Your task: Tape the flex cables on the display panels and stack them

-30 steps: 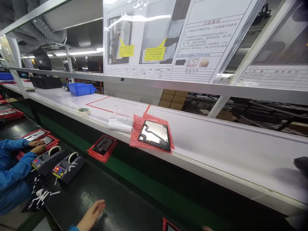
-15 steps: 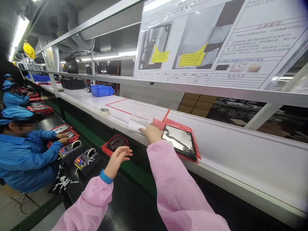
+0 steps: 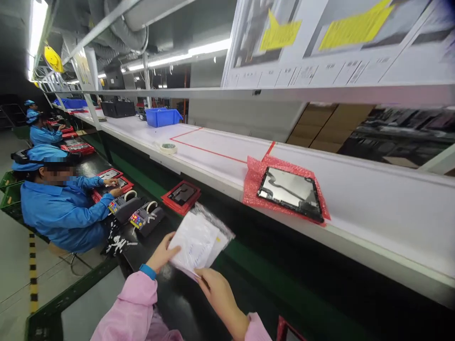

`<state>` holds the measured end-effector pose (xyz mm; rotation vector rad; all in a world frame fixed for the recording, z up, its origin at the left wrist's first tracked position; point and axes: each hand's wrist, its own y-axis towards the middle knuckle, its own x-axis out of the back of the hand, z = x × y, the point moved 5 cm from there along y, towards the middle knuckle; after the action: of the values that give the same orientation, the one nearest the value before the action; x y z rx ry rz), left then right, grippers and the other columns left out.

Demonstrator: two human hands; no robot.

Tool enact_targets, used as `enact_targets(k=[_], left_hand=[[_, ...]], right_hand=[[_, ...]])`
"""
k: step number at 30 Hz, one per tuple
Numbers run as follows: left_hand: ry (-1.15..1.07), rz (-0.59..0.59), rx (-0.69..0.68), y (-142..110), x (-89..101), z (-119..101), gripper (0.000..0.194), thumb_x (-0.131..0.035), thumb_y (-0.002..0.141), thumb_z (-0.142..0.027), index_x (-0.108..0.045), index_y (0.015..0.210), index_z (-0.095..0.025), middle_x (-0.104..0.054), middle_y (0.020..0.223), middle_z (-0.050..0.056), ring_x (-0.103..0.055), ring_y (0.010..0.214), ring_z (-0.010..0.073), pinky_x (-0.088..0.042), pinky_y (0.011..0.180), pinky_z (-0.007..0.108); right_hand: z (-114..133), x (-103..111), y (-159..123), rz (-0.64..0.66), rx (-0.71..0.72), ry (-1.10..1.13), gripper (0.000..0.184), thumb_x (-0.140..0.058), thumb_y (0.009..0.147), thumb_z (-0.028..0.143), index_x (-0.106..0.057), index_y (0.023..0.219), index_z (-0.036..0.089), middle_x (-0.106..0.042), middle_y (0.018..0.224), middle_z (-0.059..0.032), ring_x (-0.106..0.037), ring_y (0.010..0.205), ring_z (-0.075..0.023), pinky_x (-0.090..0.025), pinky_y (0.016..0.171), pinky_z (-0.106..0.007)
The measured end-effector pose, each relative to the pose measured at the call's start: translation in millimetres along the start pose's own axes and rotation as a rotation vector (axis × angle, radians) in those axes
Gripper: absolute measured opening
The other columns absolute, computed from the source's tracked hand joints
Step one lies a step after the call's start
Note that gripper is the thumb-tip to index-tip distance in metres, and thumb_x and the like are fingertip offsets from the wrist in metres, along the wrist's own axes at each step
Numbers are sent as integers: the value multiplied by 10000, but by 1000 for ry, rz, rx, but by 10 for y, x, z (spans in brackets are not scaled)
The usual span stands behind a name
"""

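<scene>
Between my two hands is a clear plastic bag [image 3: 199, 239] with white paper inside that bears some handwriting. My left hand [image 3: 164, 255] grips its left edge, thumb on top. Fingers of my right hand [image 3: 216, 289] pinch the lower edge of the bag. Above and to the right, a flat black-framed panel [image 3: 292, 189] with a silvery face lies on red bubble wrap [image 3: 253, 182] on the white shelf [image 3: 373, 208]. Beyond the bag, a dark panel [image 3: 182, 193] rests in red wrap on the black bench.
A tape roll [image 3: 168, 148] and a blue bin [image 3: 162, 117] stand on the shelf. Two tape dispensers [image 3: 145, 220] sit on the bench at left, beside a seated co-worker in blue [image 3: 64, 203]. Printed sheets [image 3: 320, 52] hang overhead. A red-edged item [image 3: 288, 329] shows at the bottom.
My right hand has taken the plastic bag from the shelf and brought it down over the bench. My left hand has closed on it too. The view has shifted.
</scene>
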<state>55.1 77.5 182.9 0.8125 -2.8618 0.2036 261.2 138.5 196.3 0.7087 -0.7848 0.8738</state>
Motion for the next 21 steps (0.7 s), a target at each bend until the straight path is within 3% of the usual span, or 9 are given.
enact_targets(k=[2,5,8,11,15,21], left_hand=[[162,25,100,-179,-115,414,426,-663,990,-425,-608,1327,-171,-660,1312,118,-680,1125,252,-584,973,473],[404,29,231,-338,-160,881,371,-658,999,-376,-624,1309,-175,-639,1334,112,-664,1145,255,-585,969,481],[591,4,277,-367,-171,1123,394,-663,994,-371,-611,1334,-180,-615,1382,119,-644,1197,273,-567,1003,506],[692,-24,249,-385,-233,1213,392,-662,994,-366,-612,1342,-193,-584,1436,123,-612,1257,288,-535,1054,533],[710,-43,174,-475,-334,1247,403,-671,987,-361,-611,1347,-191,-562,1468,125,-580,1307,306,-502,1090,562],[610,24,147,-582,-351,1294,352,-657,999,-367,-633,1299,-184,-627,1368,115,-645,1195,265,-564,1012,498]], right_hand=[[-221,-341,-389,87,-109,57,149,-659,879,231,-794,913,285,-795,846,-11,-750,788,-216,-554,725,-283],[-672,-589,-712,110,-334,99,188,-654,881,235,-793,1005,254,-799,1021,-46,-756,917,-229,-569,810,-308],[-1136,-649,-745,51,-544,73,279,-525,995,245,-741,1165,199,-749,1136,-107,-728,943,-217,-566,880,-368],[-1401,-700,-565,6,-624,33,289,-591,1022,325,-670,1258,176,-693,1236,-110,-685,1059,-228,-549,958,-440],[-1439,-894,-230,26,-587,14,346,-654,1002,362,-642,1303,191,-630,1359,-116,-614,1234,-275,-516,1037,-506],[-1103,-1360,-62,147,-476,96,342,-659,1005,383,-645,1282,182,-670,1266,-95,-683,1064,-228,-585,928,-455]])
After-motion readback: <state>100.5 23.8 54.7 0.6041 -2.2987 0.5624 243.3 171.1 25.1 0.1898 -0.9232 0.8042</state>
